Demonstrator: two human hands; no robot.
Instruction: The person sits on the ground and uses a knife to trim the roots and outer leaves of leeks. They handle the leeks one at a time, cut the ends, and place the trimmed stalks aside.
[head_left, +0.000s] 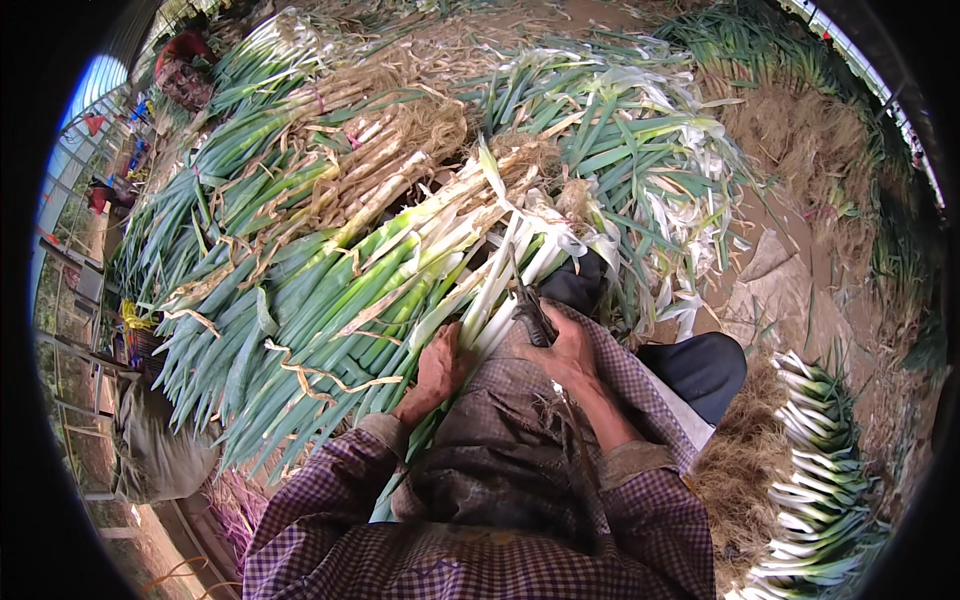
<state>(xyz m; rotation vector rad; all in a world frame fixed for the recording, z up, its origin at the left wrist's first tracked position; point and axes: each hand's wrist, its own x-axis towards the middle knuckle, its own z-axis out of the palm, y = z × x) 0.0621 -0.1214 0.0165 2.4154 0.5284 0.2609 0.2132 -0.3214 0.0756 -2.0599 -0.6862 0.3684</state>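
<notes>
My left hand (442, 364) is closed around large green onions (491, 300), whose pale stalks slant up across my lap. Partly loosened white skins (551, 221) hang near their upper ends. A dark air blow gun (531, 319) is gripped in my right hand (566, 345), its thin nozzle beside the white stalks. From its metal fitting a hose (581, 442) runs down over my stained apron (487, 420). Left of my hands lies a thick heap of unpeeled green onions (300, 367), roots pointing to the upper right.
Stripped leaves and skins (652, 172) litter the ground ahead. White-stalked green onions (802, 487) lie in a row at lower right, beside dry cut roots (731, 465). Bunches (727, 52) stand at upper right. Purple ties (236, 510) and a draped cloth (154, 442) are at left.
</notes>
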